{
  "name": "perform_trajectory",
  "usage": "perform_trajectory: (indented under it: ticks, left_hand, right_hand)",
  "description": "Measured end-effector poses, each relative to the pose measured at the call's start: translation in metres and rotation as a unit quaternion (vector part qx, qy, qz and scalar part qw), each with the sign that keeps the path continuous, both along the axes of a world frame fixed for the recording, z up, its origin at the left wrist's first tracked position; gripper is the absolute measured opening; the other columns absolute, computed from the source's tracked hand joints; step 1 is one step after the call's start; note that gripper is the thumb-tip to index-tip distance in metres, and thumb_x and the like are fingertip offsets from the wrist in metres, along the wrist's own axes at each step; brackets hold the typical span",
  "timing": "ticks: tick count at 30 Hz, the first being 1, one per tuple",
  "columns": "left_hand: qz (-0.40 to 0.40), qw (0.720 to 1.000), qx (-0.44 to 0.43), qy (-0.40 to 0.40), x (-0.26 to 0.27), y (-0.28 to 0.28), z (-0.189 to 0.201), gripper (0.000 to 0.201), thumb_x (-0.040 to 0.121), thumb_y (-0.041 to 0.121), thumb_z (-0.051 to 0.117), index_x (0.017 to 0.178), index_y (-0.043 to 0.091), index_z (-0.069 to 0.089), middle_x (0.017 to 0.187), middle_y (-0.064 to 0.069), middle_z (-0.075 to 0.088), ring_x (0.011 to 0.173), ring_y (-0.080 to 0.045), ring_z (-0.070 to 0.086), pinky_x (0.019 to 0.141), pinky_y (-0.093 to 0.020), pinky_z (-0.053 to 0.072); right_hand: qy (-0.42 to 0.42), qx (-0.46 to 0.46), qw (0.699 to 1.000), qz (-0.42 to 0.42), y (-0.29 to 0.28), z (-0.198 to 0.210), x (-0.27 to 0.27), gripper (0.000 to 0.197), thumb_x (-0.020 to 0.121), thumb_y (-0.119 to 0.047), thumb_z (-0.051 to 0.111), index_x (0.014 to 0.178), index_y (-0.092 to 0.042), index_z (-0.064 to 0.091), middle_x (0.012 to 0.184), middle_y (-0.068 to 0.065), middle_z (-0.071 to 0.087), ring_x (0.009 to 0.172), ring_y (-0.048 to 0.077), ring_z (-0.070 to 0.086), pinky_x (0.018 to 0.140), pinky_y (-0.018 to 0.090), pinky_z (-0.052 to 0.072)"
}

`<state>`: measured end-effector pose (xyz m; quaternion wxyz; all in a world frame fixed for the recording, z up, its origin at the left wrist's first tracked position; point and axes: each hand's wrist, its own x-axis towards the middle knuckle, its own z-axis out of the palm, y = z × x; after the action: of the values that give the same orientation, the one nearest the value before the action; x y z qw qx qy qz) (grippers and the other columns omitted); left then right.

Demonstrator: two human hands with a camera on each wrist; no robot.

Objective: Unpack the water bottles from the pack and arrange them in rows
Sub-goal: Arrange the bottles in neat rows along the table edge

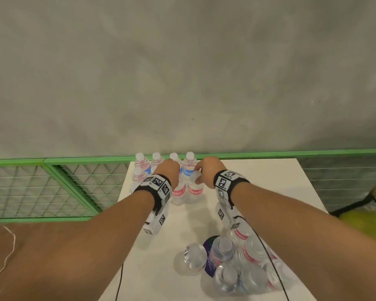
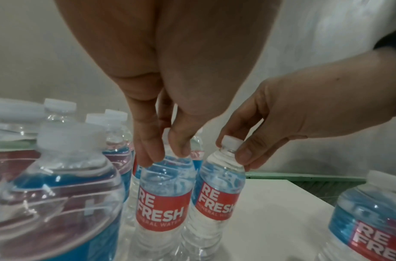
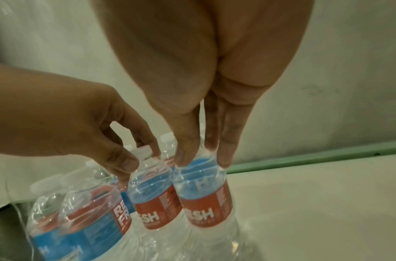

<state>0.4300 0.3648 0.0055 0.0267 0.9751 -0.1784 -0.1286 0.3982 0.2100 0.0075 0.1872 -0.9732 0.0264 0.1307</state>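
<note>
Two clear water bottles with red and blue labels stand side by side on the white table [image 1: 258,181]. My left hand [image 1: 172,170] [image 2: 165,151] pinches the neck of the left bottle [image 1: 179,193] [image 2: 163,194]. My right hand [image 1: 199,172] [image 3: 203,157] pinches the neck of the right bottle [image 1: 195,190] [image 3: 203,194]. Both bottles stand upright, right in front of a row of upright bottles [image 1: 156,159] at the table's far left corner. The remaining pack [image 1: 237,263] of bottles sits in loose plastic wrap at the near right, under my right forearm.
A green-framed wire mesh fence [image 1: 52,187] runs behind and to the left of the table, with a grey wall beyond. One bottle [image 1: 194,257] stands beside the pack. A thin black cable [image 1: 118,279] hangs off the near table edge.
</note>
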Motion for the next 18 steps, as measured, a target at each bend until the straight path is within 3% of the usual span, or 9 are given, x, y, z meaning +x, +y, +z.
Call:
perform_trajectory:
  ticks: [3, 6, 11, 18]
  left_hand:
    - [0.011, 1.000, -0.015, -0.009, 0.003, 0.002, -0.004, 0.039, 0.091, 0.009, 0.059, 0.130, 0.011, 0.054, 0.128, -0.011, 0.050, 0.117, -0.026, 0.053, 0.097, -0.032, 0.044]
    - [0.042, 0.998, -0.055, 0.001, 0.005, 0.006, -0.002, 0.046, 0.090, 0.018, 0.061, 0.134, 0.015, 0.047, 0.129, -0.011, 0.045, 0.116, -0.029, 0.053, 0.095, -0.035, 0.044]
    - [0.073, 0.996, -0.055, -0.010, 0.008, 0.004, 0.002, 0.039, 0.090, 0.038, 0.061, 0.117, 0.011, 0.058, 0.113, -0.010, 0.060, 0.101, -0.027, 0.061, 0.082, -0.033, 0.051]
    - [0.070, 0.994, -0.080, 0.020, 0.013, 0.007, 0.006, 0.030, 0.084, 0.026, 0.070, 0.113, 0.018, 0.066, 0.109, -0.008, 0.065, 0.097, -0.024, 0.064, 0.084, -0.031, 0.054]
  right_hand:
    - [-0.017, 0.054, 0.998, -0.039, 0.001, -0.006, 0.001, 0.036, 0.078, -0.016, 0.077, 0.114, -0.018, 0.071, 0.108, 0.009, 0.070, 0.096, 0.027, 0.066, 0.086, 0.033, 0.054]
    - [-0.034, 0.075, 0.995, -0.051, 0.005, -0.009, 0.001, 0.034, 0.082, -0.021, 0.074, 0.115, -0.021, 0.069, 0.112, 0.007, 0.068, 0.097, 0.026, 0.065, 0.084, 0.031, 0.053]
    - [-0.051, 0.082, 0.993, -0.073, 0.015, -0.008, 0.007, 0.035, 0.083, -0.028, 0.074, 0.116, -0.019, 0.069, 0.116, 0.006, 0.067, 0.100, 0.025, 0.065, 0.083, 0.028, 0.050]
    - [-0.041, 0.066, 0.995, -0.069, 0.012, -0.006, 0.009, 0.036, 0.081, -0.026, 0.077, 0.116, -0.019, 0.072, 0.119, 0.006, 0.068, 0.103, 0.026, 0.065, 0.092, 0.033, 0.052]
